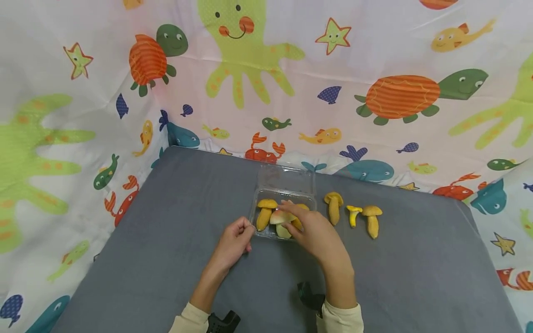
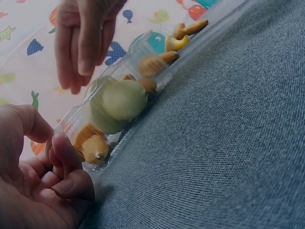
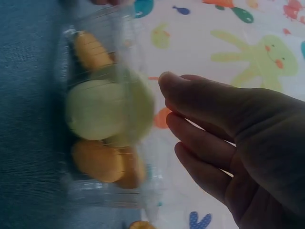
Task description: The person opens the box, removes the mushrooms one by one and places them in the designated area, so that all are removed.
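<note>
A clear plastic box (image 1: 287, 179) lies on the grey cloth with its lid tipped back. Inside, a pale toy mushroom (image 1: 280, 217) with a reddish tinge on its cap sits between two yellow-brown ones; the left one (image 1: 263, 218) shows whole, the other is partly behind my right hand. My left hand (image 1: 234, 241) pinches the box's front left corner between thumb and curled fingers. Over the box is my right hand (image 1: 319, 235), fingers extended and holding nothing; in the right wrist view a gap separates its fingertips (image 3: 172, 83) from the pale mushroom (image 3: 95, 109).
Right of the box lie three more toy mushrooms: a thick yellow one (image 1: 334, 208), a small bright yellow one (image 1: 353, 216) and a brown-capped one (image 1: 372, 223). A sea-animal print curtain (image 1: 283, 138) stands along the back and sides of the grey table (image 1: 187, 199).
</note>
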The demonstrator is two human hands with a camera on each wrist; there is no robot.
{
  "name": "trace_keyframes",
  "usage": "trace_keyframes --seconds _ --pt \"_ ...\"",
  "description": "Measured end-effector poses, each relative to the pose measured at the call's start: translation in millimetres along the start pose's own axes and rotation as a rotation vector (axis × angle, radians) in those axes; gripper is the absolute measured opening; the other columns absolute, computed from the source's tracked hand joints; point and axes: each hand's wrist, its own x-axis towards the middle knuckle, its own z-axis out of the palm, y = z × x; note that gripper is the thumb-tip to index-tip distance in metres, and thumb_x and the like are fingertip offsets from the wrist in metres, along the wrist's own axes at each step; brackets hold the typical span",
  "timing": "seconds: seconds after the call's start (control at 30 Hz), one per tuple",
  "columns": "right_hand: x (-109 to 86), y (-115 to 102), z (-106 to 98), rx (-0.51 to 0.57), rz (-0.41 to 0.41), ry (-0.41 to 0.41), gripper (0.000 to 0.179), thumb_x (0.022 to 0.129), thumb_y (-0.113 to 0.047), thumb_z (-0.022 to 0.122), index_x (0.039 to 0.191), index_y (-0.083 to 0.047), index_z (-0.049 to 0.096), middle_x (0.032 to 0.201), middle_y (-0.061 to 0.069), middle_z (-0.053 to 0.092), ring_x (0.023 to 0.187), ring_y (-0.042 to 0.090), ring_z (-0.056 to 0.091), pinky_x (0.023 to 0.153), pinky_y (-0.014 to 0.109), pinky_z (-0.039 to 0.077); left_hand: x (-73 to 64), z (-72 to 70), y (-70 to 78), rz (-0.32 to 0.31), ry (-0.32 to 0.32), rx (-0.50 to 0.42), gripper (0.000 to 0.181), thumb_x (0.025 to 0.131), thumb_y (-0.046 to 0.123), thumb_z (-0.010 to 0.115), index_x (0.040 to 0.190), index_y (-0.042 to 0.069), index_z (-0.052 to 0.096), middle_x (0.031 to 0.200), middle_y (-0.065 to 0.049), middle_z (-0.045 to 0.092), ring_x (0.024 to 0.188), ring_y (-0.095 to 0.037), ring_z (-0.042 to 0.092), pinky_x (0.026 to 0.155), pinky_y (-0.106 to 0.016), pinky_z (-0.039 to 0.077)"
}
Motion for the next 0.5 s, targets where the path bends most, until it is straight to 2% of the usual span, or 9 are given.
trace_keyframes --seconds 0.07,0.2,0.27,0.33,0.43,0.5 --pt "1.1 1.4 5.4 -0.006 0.002 -0.017 0.049 0.095 -0.015 0.080 0.142 -0.016 0.066 0.150 0.003 0.062 0.052 0.007 0.044 0.064 0.031 0.046 0.0 -1.2 -0.9 -0.001 -0.006 0.003 0.016 0.099 0.010 0.060 0.084 0.009 0.056 0.062 -0.002 0.054 0.055 -0.015 0.055 0.056 -0.025 0.043" --pt "3.9 1.3 11.9 -0.005 -0.006 -0.018 0.051 0.095 -0.017 0.081 0.143 -0.017 0.066 0.152 0.001 0.060 0.055 0.009 0.052 0.066 0.034 0.049 -0.7 -5.2 -2.2 0.006 -0.008 -0.003 0.016 0.099 0.010 0.060 0.084 0.009 0.056 0.061 -0.002 0.054 0.055 -0.015 0.056 0.056 -0.024 0.042" --pt "1.8 2.3 11.7 0.010 -0.013 -0.011 0.050 0.094 -0.017 0.081 0.142 -0.017 0.067 0.152 0.000 0.060 0.070 0.014 0.068 0.070 0.037 0.055 -1.0 -3.8 -2.4 0.006 -0.004 -0.004 0.016 0.099 0.010 0.060 0.083 0.009 0.055 0.061 -0.002 0.053 0.055 -0.016 0.056 0.056 -0.025 0.043" --pt "0.9 2.8 11.3 0.033 -0.020 -0.015 0.050 0.095 -0.016 0.081 0.142 -0.018 0.067 0.153 0.000 0.059 0.092 0.022 0.076 0.077 0.041 0.058 -1.5 -3.2 -2.7 0.003 0.007 0.000 0.016 0.099 0.010 0.059 0.083 0.009 0.055 0.062 -0.002 0.054 0.055 -0.016 0.056 0.057 -0.025 0.043" --pt "0.3 4.5 11.0 0.045 -0.040 -0.012 0.051 0.093 -0.014 0.082 0.141 -0.017 0.067 0.152 0.003 0.060 0.132 0.025 0.064 0.090 0.045 0.059 -1.6 -2.6 -3.2 0.005 0.013 0.003 0.016 0.099 0.009 0.058 0.083 0.009 0.055 0.063 -0.002 0.054 0.055 -0.016 0.056 0.056 -0.025 0.043" --pt "-0.2 6.7 10.7 0.053 -0.038 -0.008 0.052 0.092 -0.011 0.083 0.141 -0.017 0.068 0.151 0.004 0.060 0.135 0.024 0.061 0.091 0.045 0.059 -0.8 -1.6 -3.4 0.011 0.010 0.002 0.016 0.100 0.009 0.058 0.084 0.009 0.056 0.063 -0.002 0.054 0.055 -0.016 0.056 0.056 -0.025 0.043"
